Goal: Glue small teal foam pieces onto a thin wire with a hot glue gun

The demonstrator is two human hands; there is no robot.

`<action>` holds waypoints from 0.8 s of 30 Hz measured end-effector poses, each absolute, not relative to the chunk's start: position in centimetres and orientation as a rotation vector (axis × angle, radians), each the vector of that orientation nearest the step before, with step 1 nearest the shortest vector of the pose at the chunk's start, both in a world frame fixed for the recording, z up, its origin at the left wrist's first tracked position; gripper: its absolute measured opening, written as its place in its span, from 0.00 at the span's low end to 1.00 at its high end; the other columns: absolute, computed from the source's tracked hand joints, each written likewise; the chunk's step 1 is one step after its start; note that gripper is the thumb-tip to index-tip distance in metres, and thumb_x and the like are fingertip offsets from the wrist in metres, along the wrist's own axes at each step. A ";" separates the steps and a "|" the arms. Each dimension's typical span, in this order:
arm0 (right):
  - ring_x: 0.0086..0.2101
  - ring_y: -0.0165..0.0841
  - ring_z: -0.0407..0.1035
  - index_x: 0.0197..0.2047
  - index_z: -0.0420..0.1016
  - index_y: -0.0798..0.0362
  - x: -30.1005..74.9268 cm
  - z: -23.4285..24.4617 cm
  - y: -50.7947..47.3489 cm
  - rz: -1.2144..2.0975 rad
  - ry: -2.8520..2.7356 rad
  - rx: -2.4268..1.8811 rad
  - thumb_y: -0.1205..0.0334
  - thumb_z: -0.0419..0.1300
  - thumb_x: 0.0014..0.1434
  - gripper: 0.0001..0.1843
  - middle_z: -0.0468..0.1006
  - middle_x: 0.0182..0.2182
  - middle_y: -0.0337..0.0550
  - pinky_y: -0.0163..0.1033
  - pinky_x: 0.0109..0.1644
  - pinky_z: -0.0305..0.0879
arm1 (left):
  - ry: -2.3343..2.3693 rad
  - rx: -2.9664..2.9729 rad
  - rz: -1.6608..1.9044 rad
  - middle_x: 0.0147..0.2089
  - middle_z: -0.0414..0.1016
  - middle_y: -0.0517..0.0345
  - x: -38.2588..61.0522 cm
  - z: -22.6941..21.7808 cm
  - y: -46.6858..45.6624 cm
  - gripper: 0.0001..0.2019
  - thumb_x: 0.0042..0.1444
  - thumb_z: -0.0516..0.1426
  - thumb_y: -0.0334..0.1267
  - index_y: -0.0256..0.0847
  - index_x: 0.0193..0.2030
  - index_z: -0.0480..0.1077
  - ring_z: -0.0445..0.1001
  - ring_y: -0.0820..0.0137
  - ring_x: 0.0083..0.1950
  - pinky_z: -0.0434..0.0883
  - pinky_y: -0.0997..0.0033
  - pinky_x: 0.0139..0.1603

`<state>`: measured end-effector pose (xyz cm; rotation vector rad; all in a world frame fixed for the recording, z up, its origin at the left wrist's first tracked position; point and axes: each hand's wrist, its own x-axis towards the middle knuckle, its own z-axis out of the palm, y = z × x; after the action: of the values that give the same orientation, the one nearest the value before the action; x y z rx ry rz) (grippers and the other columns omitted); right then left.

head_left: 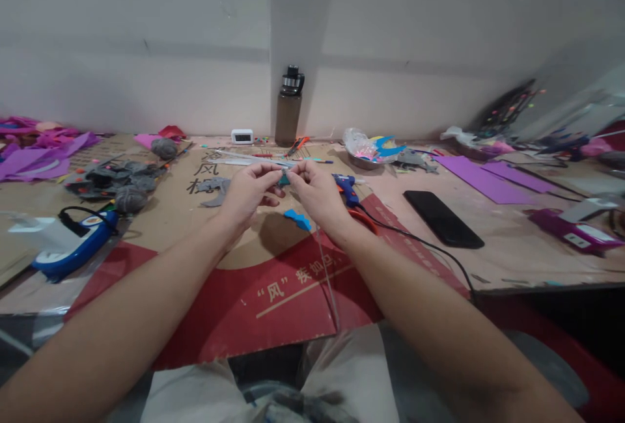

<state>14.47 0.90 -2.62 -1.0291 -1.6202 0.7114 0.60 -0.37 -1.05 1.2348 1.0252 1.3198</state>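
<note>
My left hand (251, 192) and my right hand (315, 192) meet above the cardboard sheet, fingertips close together. Pinched between them is a small teal piece (284, 179), mostly covered by the fingers, so its shape is unclear. Just below the hands lies a bright blue wavy cut-out (297, 220). Grey cut-out pieces (215, 192) rest left of my left hand. A blue glue gun (346, 189) lies beyond my right wrist, its black cord trailing right. Behind the hands are several thin white sticks (239, 157).
A dark bottle (288, 110) and a small white digital clock (242, 136) stand by the wall. At right are a black phone (442, 218), purple sheets (481, 177) and a bowl (365, 160) of scraps. A blue power strip (78, 247) and grey scraps (110, 179) lie left.
</note>
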 end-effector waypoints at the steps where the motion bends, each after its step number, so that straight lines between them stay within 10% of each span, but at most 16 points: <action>1: 0.23 0.26 0.56 0.31 0.63 0.51 14.4 -2.5 0.7 0.713 -1.630 -1.029 0.57 0.55 0.58 0.08 0.62 0.20 0.32 0.34 0.27 0.50 | 1.038 1.249 1.326 0.26 0.70 0.61 0.6 -1.1 -0.3 0.10 0.45 0.63 0.39 0.38 0.34 0.70 0.69 0.77 0.23 0.66 0.79 0.19; 24: 0.22 0.25 0.55 0.29 0.62 0.51 14.3 -2.7 1.3 0.842 -1.544 -1.014 0.59 0.56 0.52 0.07 0.62 0.20 0.31 0.32 0.26 0.50 | 1.047 1.297 1.312 0.25 0.70 0.61 0.9 -1.1 -0.7 0.09 0.46 0.62 0.38 0.37 0.33 0.69 0.70 0.76 0.23 0.66 0.78 0.20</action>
<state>14.30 1.34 -2.70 -1.0135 -1.5444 0.8419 0.86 -0.67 -1.12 1.2975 1.0471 1.3124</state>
